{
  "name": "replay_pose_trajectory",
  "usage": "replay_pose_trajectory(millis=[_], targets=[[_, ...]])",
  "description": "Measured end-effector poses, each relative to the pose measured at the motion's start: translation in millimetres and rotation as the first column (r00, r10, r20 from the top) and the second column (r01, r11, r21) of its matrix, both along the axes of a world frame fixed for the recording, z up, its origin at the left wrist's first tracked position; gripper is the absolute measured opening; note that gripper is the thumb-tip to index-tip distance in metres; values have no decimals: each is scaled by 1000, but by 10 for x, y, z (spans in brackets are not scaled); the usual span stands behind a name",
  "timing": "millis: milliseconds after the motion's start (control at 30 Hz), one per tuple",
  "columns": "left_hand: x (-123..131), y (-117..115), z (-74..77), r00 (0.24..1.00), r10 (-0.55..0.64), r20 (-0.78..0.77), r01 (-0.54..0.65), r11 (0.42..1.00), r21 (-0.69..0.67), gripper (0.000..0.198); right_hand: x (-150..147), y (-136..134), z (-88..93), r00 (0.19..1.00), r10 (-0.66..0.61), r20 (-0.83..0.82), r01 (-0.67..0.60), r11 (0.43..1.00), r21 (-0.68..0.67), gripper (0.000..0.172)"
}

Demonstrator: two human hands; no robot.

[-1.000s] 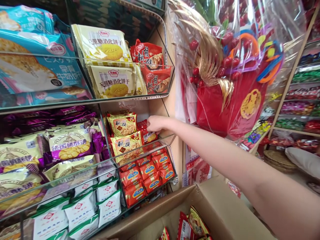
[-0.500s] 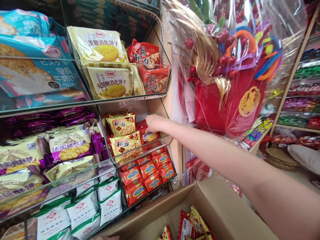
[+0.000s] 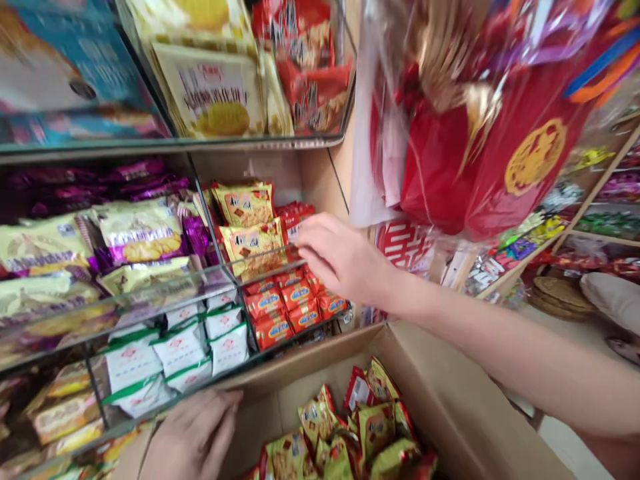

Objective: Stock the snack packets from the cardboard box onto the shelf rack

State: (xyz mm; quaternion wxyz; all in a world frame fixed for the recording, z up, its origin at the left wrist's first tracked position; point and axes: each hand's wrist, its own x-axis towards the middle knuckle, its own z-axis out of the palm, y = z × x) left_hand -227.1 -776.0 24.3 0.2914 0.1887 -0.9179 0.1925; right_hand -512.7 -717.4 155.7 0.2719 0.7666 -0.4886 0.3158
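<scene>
My right hand (image 3: 345, 257) hovers in front of the middle shelf bin, fingers loosely spread and holding nothing, just clear of the red snack packets (image 3: 295, 219) stacked beside yellow packets (image 3: 247, 223). My left hand (image 3: 193, 437) lies flat on the left rim of an open cardboard box (image 3: 450, 400), fingers stretched out. Inside the box lie several yellow, green and red snack packets (image 3: 345, 430).
Glass-fronted shelves (image 3: 150, 300) hold purple and yellow biscuit bags (image 3: 135, 233), white-green packets (image 3: 175, 347) and orange packets (image 3: 290, 303). A red gift basket wrapped in cellophane (image 3: 480, 127) hangs at the upper right. More shelves of goods (image 3: 600, 213) stand at the far right.
My right hand has drawn back from the red packets on the middle shelf. The view tilted down, bringing my left hand and the box's contents into sight.
</scene>
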Motion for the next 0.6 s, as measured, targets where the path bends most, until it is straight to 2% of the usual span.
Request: replay_pose_trajectory(millis=[100,167,233,300,400,500,600], targets=[[-19,49,-73,999,46,-10,-44,992,116,17,12,425,-610,990,139,-35,-134,984,116,24],[-35,58,-156,997,81,7,-80,951,298,22,-38,646,-1045,988,154,4,-151,960,236,24],[-79,68,-241,990,94,108,-136,845,518,30,-121,797,-1422,991,80,106,-112,933,341,23],[-163,85,-336,964,61,257,-221,720,658,34,-205,874,-1682,979,-23,204,-72,892,447,22],[-344,131,-522,883,-21,469,-367,592,717,39,-274,890,-1835,963,-105,247,-56,821,568,22],[-540,199,-743,796,-115,595,-482,474,737,52,-266,860,-1822,974,-101,201,-46,785,618,24],[-688,260,-929,749,-164,642,-543,404,736,51,-235,846,-1798,991,-92,92,7,744,668,25]])
